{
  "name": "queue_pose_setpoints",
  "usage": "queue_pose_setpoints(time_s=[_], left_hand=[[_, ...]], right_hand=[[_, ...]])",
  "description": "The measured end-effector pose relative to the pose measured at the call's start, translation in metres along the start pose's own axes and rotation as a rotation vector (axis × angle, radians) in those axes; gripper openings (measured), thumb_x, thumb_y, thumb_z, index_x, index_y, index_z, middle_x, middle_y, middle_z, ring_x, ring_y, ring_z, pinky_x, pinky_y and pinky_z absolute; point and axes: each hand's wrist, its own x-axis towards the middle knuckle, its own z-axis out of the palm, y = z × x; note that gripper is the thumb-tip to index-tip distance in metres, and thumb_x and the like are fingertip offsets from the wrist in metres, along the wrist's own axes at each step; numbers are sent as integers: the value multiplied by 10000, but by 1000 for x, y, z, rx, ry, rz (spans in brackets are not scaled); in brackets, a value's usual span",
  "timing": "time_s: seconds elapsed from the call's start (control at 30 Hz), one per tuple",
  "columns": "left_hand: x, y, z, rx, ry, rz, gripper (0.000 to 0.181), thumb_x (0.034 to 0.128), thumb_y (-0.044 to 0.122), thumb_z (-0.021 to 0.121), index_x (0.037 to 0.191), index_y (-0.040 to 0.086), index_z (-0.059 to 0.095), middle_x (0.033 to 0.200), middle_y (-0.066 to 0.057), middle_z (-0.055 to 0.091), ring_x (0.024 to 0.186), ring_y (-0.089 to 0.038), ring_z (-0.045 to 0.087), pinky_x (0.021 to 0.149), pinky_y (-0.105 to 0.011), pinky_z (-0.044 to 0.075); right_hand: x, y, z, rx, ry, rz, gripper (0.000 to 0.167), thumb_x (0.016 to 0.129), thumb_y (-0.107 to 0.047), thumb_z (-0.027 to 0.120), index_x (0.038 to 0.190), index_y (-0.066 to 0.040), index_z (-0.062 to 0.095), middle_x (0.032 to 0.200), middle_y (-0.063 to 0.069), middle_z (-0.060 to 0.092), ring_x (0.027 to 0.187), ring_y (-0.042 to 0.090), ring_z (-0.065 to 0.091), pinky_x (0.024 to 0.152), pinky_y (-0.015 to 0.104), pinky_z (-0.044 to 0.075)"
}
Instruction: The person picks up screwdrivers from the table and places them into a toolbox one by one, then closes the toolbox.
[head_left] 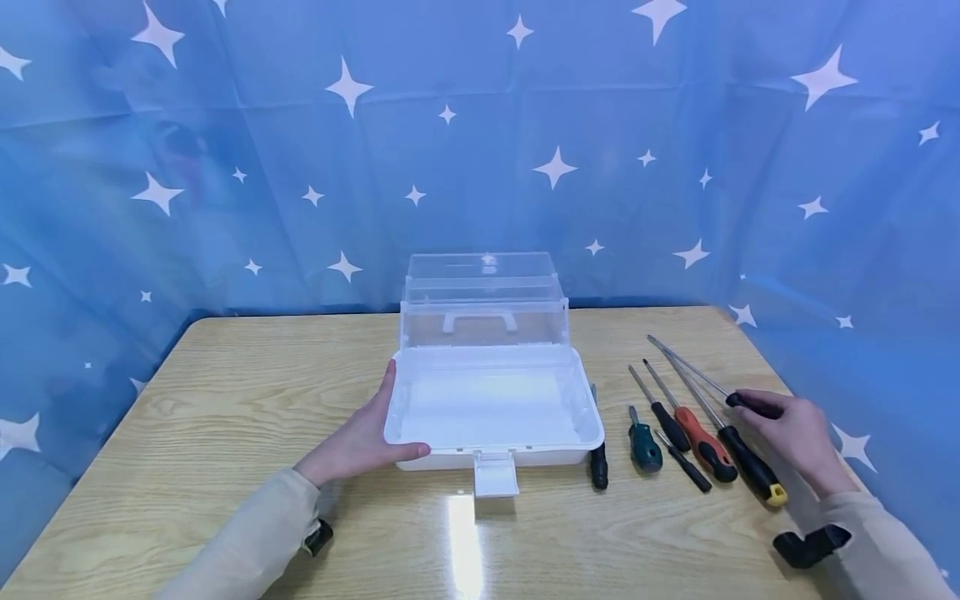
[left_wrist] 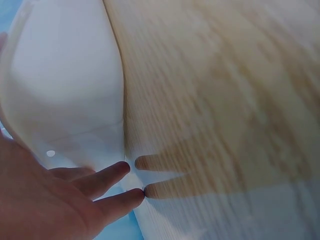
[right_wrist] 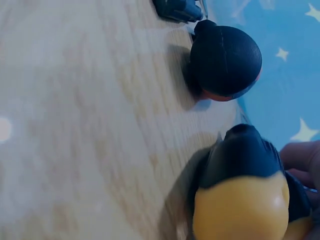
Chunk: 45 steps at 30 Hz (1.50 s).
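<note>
- We see a pale cream left sleeve [head_left: 243, 533], long and plain, reaching the wrist, with soft creases near its cuff.
- We see a right sleeve [head_left: 885, 533] of the same pale cream, also long, folded lightly around the wrist.
- Under the left cuff we make out a small black block [head_left: 318, 536], partly hidden by cloth.
- By the right cuff we see a chunky black bracket [head_left: 810, 547], bent, with a rounded end; its finer details look too blurred for us to tell.
- We find the left hand [head_left: 367, 437] and right hand [head_left: 801, 437] bare.
</note>
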Motion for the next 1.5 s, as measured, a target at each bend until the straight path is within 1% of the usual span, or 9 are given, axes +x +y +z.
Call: queue_pose_setpoints(time_s=[0.07, 0.13, 0.4, 0.6, 0.77, 1.03, 1.4, 1.47, 1.5], left_hand=[[0, -1, 1, -1, 1, 5, 1248, 777, 513, 766, 1530, 168, -168, 1596, -151, 10, 1417, -379, 149, 1084, -562, 220], [1, -1, 1, -11, 2, 11, 1247, 777, 506, 769, 1531, 170, -165, 1597, -146, 12, 1419, -372, 146, 1085, -561, 218], [0, 1, 2, -11, -4, 3, 1246, 776, 502, 772, 1531, 175, -164, 1595, -147, 13, 1415, -371, 158, 1087, -550, 222], [1, 1, 1, -39, -5, 12, 1246, 774, 492, 777, 1531, 190, -166, 1597, -141, 14, 1416, -368, 161, 1081, -562, 226], [3, 1, 1, -62, -4, 28, 1243, 776, 472, 783, 1532, 189, -163, 1598, -137, 24, 1416, -357, 167, 1076, -567, 231], [2, 1, 1, -78, -3, 24, 1247, 773, 455, 791, 1533, 184, -159, 1597, -142, 37, 1414, -356, 179, 1076, -565, 234], [1, 0, 0, -86, -5, 23, 1250, 775, 447, 791, 1531, 176, -167, 1597, -144, 37, 1409, -357, 193, 1078, -559, 236], [0, 0, -1, -88, -5, 24, 1247, 777, 448, 788, 1530, 178, -169, 1597, -145, 39, 1408, -359, 196, 1076, -561, 237], [0, -1, -1, -91, -5, 25, 1246, 778, 446, 788, 1530, 179, -169, 1597, -144, 39, 1408, -358, 196, 1076, -562, 238]], right_hand=[[0, -1, 1, 12, 10, 2, 351, 917, -190, 674, 1168, 55, 667, 1043, 296, 654, 781, -205, 387, 588, 177, 410], [2, -2, 2, 20, 18, 6, 354, 919, -196, 673, 1171, 53, 666, 1047, 296, 653, 779, -226, 364, 586, 175, 408], [12, -15, 8, 53, 20, -13, 354, 923, -183, 671, 1166, 75, 659, 1034, 271, 668, 789, -196, 419, 600, 130, 414], [23, -28, 8, 110, 6, -5, 395, 945, -200, 644, 1218, 84, 622, 1071, 291, 650, 776, -191, 444, 591, 140, 422], [30, -38, 5, 144, 29, -19, 383, 951, -184, 633, 1223, 84, 618, 1061, 297, 650, 735, -171, 488, 557, 162, 435], [32, -57, 4, 189, 19, -54, 375, 948, -170, 633, 1232, 73, 617, 1068, 295, 649, 760, -162, 517, 582, 145, 450], [30, -73, 3, 198, 38, -93, 350, 941, -152, 645, 1234, 39, 633, 1064, 274, 658, 774, -161, 524, 594, 126, 452], [30, -76, 2, 208, 39, -94, 353, 940, -160, 649, 1236, 33, 634, 1065, 253, 665, 779, -154, 536, 601, 123, 455], [30, -78, 2, 213, 39, -92, 356, 939, -167, 653, 1236, 28, 636, 1058, 218, 678, 782, -152, 542, 606, 120, 457]])
